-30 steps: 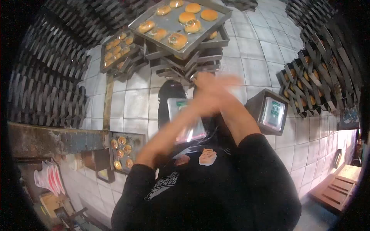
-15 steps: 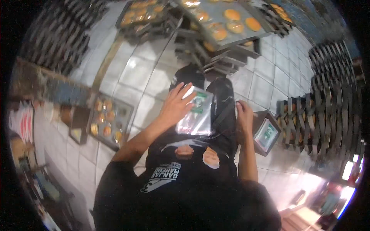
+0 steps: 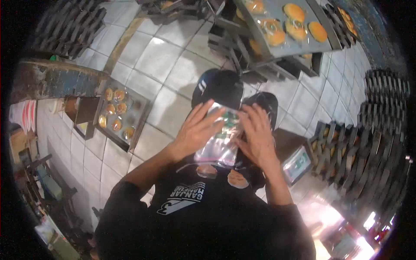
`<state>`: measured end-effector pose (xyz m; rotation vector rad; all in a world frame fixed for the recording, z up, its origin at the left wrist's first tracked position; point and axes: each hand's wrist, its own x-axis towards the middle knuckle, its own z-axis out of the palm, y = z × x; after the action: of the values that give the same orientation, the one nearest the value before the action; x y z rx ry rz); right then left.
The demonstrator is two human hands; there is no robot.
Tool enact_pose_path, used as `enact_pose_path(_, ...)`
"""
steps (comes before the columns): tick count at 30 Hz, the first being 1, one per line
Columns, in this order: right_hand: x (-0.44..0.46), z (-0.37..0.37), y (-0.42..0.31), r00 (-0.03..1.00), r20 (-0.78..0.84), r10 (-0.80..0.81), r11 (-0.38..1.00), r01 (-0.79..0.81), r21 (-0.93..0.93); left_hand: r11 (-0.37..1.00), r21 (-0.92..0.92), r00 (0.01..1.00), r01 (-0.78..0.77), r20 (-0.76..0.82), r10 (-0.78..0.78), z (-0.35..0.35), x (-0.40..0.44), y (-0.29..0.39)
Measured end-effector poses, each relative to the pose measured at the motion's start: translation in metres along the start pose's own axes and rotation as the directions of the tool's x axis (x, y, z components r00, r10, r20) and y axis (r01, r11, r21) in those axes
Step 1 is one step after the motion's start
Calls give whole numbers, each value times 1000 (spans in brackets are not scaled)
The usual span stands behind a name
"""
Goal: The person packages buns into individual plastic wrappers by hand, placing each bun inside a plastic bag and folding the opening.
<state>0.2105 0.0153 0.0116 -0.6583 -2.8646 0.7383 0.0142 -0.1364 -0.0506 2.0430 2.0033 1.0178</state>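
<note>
A stack of clear plastic bags (image 3: 219, 149) with a green printed label lies on my lap, over the dark trousers. My left hand (image 3: 200, 130) rests on the stack's left side, fingers stretched out and apart, nothing gripped. On the opposite side, my right hand (image 3: 258, 136) reaches over the stack's right edge; its fingers are extended and slightly blurred, and the thumb is near the label. Whether the right fingertips touch the plastic is unclear. To the right stands a box (image 3: 288, 145) with more green-labelled bags (image 3: 298, 164) in it.
A metal tray of buns (image 3: 277, 53) sits on stacked trays ahead. Another bun tray (image 3: 138, 138) lies on the tiled floor (image 3: 169, 108) at left, beside a dark open box (image 3: 86, 115). Stacked trays with buns (image 3: 346, 151) stand at right.
My right hand has come from beside my right thigh onto the right side of the bag stack. My left hand stays on the stack. The camera view has shifted slightly.
</note>
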Motion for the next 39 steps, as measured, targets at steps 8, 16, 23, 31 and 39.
enact_pose_path(8,-3,-28,19,971,-204,-128,990,114,-78,953,-211,974,-216,-114,196,11,38,17)
enact_pose_path(16,-62,-81,101,876,298,380,242,-405,882,473,-745,882,471,395,-256,-30,51,46)
enact_pose_path(23,-47,-65,201,856,237,458,648,-505,570,-32,-955,808,296,268,-524,-1,97,-3)
enact_pose_path(31,202,-229,341,829,-403,388,889,-221,401,-6,-908,766,420,358,-534,44,104,-19)
enact_pose_path(39,269,-211,386,823,-380,422,831,-519,-200,-3,-862,717,507,424,-553,36,110,-21)
